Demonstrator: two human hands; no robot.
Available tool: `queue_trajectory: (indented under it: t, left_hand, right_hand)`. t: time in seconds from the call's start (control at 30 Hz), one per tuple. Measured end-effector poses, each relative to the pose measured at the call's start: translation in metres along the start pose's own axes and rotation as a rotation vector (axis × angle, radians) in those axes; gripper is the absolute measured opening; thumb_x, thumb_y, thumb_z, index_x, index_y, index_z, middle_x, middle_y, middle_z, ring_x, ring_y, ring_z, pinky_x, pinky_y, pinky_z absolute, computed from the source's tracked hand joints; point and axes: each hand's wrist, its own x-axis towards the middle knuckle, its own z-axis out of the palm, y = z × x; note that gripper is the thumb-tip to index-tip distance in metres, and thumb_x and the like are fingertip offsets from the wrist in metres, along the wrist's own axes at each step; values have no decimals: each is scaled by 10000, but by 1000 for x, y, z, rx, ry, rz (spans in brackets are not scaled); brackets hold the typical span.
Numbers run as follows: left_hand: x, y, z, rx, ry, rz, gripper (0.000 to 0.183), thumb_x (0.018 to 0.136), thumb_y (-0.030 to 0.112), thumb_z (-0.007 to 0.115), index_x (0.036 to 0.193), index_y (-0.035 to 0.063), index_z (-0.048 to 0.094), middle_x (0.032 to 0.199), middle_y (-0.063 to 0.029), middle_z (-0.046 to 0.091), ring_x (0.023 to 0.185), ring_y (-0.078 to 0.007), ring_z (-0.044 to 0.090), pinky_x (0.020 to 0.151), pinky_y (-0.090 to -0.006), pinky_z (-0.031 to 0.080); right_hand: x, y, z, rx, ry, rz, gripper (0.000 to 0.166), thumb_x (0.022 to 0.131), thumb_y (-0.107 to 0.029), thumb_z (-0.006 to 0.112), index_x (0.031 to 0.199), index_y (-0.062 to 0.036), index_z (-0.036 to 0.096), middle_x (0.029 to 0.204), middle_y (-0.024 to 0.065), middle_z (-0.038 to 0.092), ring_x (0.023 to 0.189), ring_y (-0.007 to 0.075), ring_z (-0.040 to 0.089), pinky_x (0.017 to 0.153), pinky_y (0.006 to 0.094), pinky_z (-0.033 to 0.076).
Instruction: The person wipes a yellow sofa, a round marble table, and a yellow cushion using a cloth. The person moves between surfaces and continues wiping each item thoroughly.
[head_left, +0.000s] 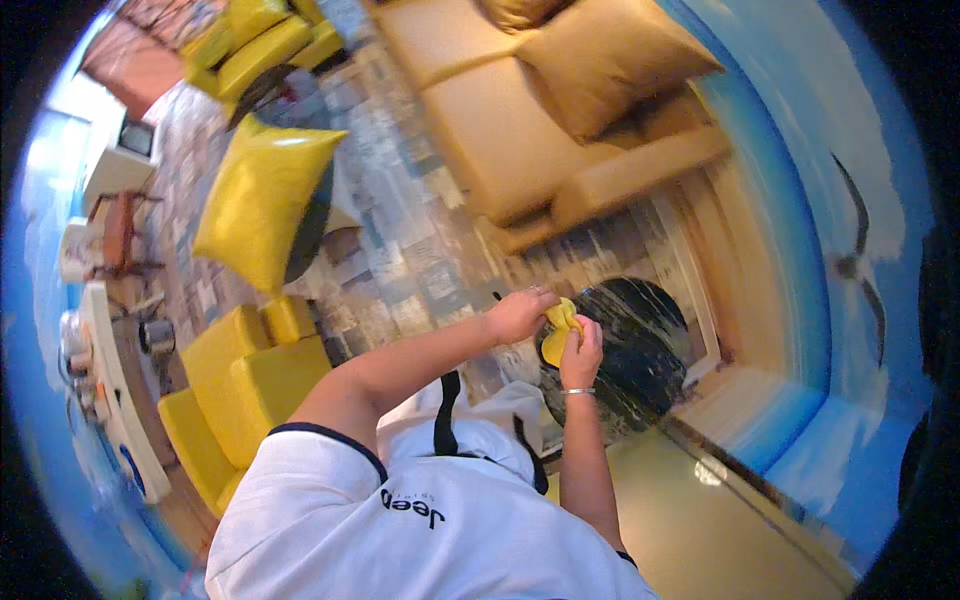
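Note:
A small yellow cloth (556, 346) hangs bunched between my two hands, over the near left edge of a round black table with a marble-like pattern (645, 337). My left hand (520, 316) grips its upper end, with that arm stretched across from the left. Lower down and to the right, my right hand (583, 352) pinches the cloth's side between thumb and fingers. A bracelet sits on the right wrist. The fingers hide part of the cloth.
A tan sofa (510, 127) with a large tan cushion (615, 60) stands ahead. At left are a yellow armchair (255, 390) and a yellow cushion (262, 199) in front of a dark round surface (311, 232). Beyond is a white desk (120, 397) with objects on it.

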Motion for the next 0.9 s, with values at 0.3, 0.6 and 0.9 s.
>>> queue_trajectory:
  t: [0.3,0.6,0.9]
  left_hand:
    - [-70,-70,-85,-84,222,-207,429,801,50,585,1228,22,556,1129,-205,600,1067,-405,574,896,-460,480]
    - [-111,-90,-91,-110,425,-356,270,811,83,552,1065,9,611,1007,-230,633,996,-413,598,861,-487,478]
    - [-154,-115,-158,-90,742,-499,363,769,-20,558,1129,7,587,1087,-205,616,1076,-407,564,918,-441,458]
  right_hand:
    - [62,-82,75,-25,-367,-258,199,874,-59,534,1056,-17,601,1018,174,608,960,367,582,856,434,472]
    - [87,-108,119,-26,-639,-403,182,868,-69,562,1042,-27,597,1003,174,615,944,375,593,839,438,476]
    - [130,-199,209,37,-816,-747,181,863,-69,586,1043,-55,604,994,166,601,933,368,594,805,425,491]
